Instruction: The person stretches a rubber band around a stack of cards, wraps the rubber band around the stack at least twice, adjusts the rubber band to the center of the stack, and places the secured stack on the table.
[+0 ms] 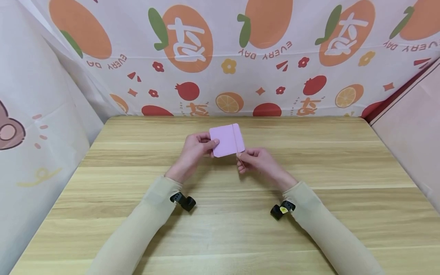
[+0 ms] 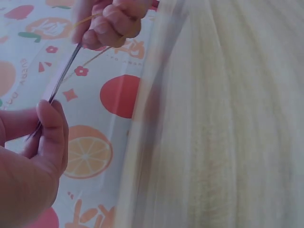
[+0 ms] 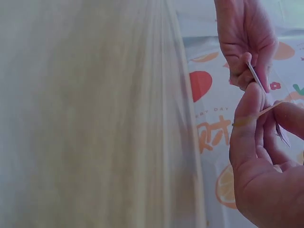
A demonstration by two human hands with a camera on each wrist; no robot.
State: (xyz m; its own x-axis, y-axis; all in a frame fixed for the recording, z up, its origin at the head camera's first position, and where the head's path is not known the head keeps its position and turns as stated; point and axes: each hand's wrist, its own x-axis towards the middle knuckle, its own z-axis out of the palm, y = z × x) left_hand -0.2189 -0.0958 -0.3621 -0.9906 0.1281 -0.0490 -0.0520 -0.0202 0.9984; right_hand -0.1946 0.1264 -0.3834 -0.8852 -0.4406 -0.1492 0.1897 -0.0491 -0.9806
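Observation:
A thin pink square card point(image 1: 223, 141) with rounded corners is held up over the far half of the table. My left hand point(image 1: 197, 147) pinches its left side, thumb on the face and fingers behind. A thin elastic band point(image 1: 235, 135) runs across the card near its right edge. At the lower right corner my right hand point(image 1: 256, 160) grips the band's end between thumb and curled fingers. The left wrist view shows the card edge-on point(image 2: 64, 73), with the band point(image 2: 90, 61) stretched out from it. In the right wrist view the band point(image 3: 268, 110) passes over a finger.
The wooden table point(image 1: 220, 229) ends at the back against a fruit-printed cloth point(image 1: 213, 84). Pale cloth point(image 1: 38, 114) hangs along the left, and a pinkish panel point(image 1: 412, 126) stands at the right. Black wrist mounts point(image 1: 183, 201) sit at both cuffs.

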